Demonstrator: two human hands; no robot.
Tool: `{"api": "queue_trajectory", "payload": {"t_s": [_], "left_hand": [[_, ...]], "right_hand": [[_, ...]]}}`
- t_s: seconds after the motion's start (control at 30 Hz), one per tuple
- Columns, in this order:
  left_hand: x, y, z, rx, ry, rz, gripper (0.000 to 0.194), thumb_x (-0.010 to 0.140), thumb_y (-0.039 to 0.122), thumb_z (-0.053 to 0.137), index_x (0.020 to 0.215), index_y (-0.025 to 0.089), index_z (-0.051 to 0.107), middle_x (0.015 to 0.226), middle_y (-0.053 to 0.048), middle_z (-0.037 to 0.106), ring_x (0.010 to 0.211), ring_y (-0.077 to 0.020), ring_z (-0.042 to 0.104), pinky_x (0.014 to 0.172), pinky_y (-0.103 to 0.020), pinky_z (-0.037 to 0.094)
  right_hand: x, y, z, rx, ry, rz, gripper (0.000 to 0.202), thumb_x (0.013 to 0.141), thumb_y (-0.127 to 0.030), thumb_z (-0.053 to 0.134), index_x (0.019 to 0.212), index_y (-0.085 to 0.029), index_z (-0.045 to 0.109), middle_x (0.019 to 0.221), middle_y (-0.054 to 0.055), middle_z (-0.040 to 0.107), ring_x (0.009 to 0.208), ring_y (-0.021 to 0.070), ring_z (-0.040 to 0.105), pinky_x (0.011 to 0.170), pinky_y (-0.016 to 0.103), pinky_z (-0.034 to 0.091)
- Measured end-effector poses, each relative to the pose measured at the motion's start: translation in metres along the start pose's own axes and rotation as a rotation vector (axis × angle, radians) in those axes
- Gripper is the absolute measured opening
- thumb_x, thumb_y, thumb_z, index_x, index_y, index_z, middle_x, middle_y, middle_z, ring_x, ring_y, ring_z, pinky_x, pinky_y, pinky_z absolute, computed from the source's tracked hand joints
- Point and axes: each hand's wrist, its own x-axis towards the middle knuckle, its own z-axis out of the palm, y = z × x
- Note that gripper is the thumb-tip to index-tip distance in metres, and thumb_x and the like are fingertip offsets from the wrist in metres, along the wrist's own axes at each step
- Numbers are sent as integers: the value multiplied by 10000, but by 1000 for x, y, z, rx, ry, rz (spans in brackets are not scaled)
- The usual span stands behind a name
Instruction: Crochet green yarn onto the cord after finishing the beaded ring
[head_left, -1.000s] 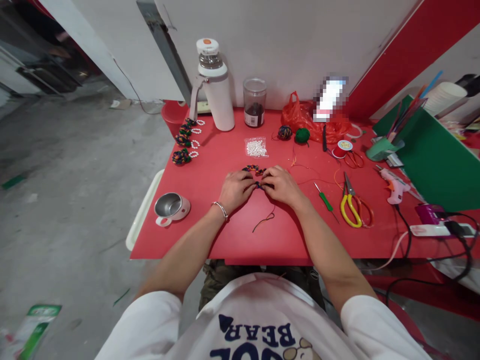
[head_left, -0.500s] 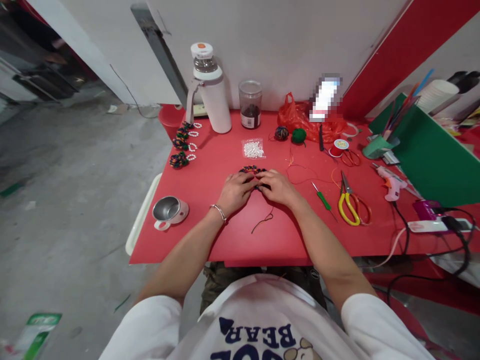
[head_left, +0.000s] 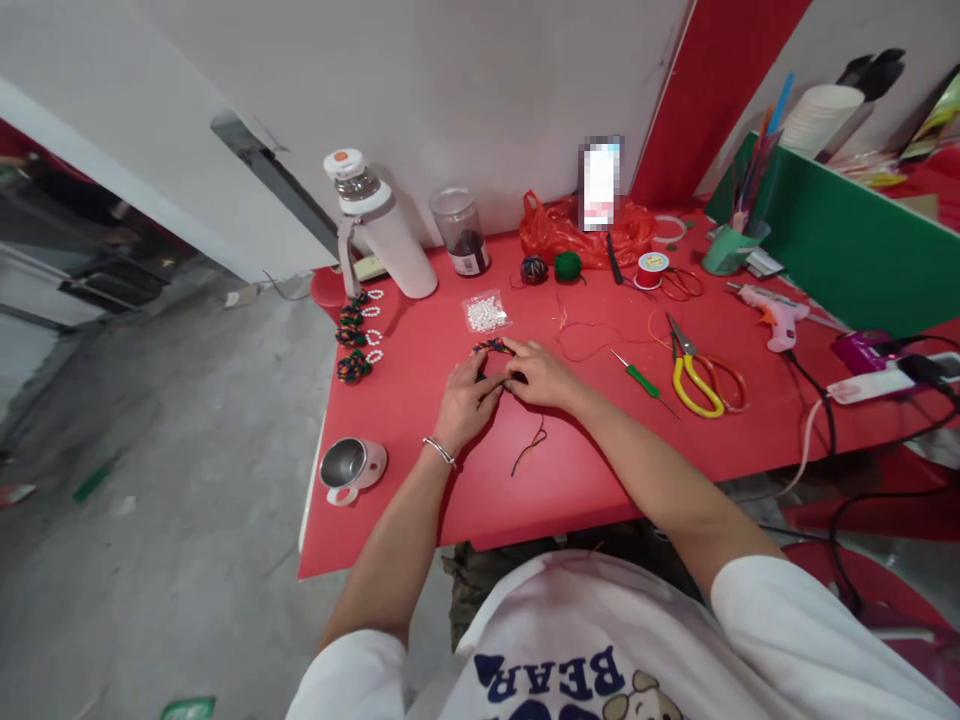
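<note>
1. Still pinching multicoloured yarn strip [head_left: 491, 345], arched toward 12 o'clock on desk [head_left: 409, 385], with right hand [head_left: 544, 375], grip nearly closed.
2. Holding it loosely in left hand [head_left: 463, 402], thumb and forefinger now parted wider.

A red table [head_left: 562, 485] stands on grey floor [head_left: 202, 520] beside a pale wall [head_left: 487, 90] and red band [head_left: 709, 90].

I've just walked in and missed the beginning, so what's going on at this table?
Someone's left hand and right hand pinch a multicoloured yarn piece between their fingers, partly hiding it, over the red table. A loose thread trails toward the table's near edge. Off to the left, beaded multicoloured yarn bunches lie in a row. The green-handled tool and yellow-handled scissors lie to the right, in neither hand.
</note>
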Motion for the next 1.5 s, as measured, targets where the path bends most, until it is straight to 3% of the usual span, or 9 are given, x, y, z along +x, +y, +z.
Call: {"api": "queue_trajectory", "payload": {"t_s": [0.17,0.3,0.4,0.5,0.67,0.83,0.97,1.23,1.5], "left_hand": [[0,5,-4,-52,23,-71,361,1034,291,521,1292,209,759,1464,-163,669,1421,-314,590,1210,-550,450],[-1,4,-8,-197,194,-245,430,1071,277,406,1408,209,665,1298,-110,773,1214,-228,734,1105,-436,563],[0,3,-12,-165,371,-276,357,1047,300,469,1252,199,743,1205,-106,803,1148,-230,760,1069,-424,582],[4,6,-16,-103,421,-199,308,1023,311,514,1105,197,787,1085,-106,822,1061,-242,775,1032,-448,595],[20,13,-12,-81,230,-13,301,1043,306,505,1107,214,784,1207,-113,798,1151,-234,743,1163,-481,504],[32,5,-1,-2,11,-92,385,1045,287,473,1349,187,688,1385,-164,724,1328,-282,665,1218,-551,435],[28,-6,-7,61,-164,-103,525,1024,278,500,1541,196,532,1570,-171,581,1512,-302,497,1266,-607,326],[22,-4,-19,175,-302,-91,592,1064,352,406,1641,220,408,1692,-137,428,1600,-306,350,1297,-610,243],[25,20,-12,250,-280,-186,658,1011,268,385,1666,202,370,1720,-125,370,1609,-321,325,1296,-658,203]], "right_hand": [[4,-16,-4,-91,-16,46,271,1041,-239,508,1161,-146,732,1528,158,618,1172,285,630,1036,453,518],[5,-18,-6,29,40,160,326,1081,-240,419,1276,-153,665,1292,140,758,1118,273,673,957,403,527],[4,-13,-10,186,153,189,344,1087,-229,397,1308,-179,657,1310,112,757,1180,239,693,1003,364,513],[4,-6,-12,320,298,227,379,1088,-223,381,1370,-209,635,1352,76,750,1218,206,703,1031,332,510],[6,3,-8,274,293,213,314,1049,-251,511,1287,-229,715,1214,67,803,1101,218,716,976,333,516],[4,8,-4,107,75,77,356,997,-274,620,1341,-245,706,1197,99,793,1165,266,651,967,371,489],[3,10,-9,86,46,102,462,974,-206,595,1430,-263,652,1273,111,761,1211,267,635,997,392,479],[4,6,-11,54,4,105,550,945,-162,540,1476,-285,610,1472,65,690,1338,307,561,1037,500,458],[6,-7,-6,-155,-2,72,542,964,-249,520,1491,-148,592,1529,125,624,1318,356,510,1027,529,461]]}}
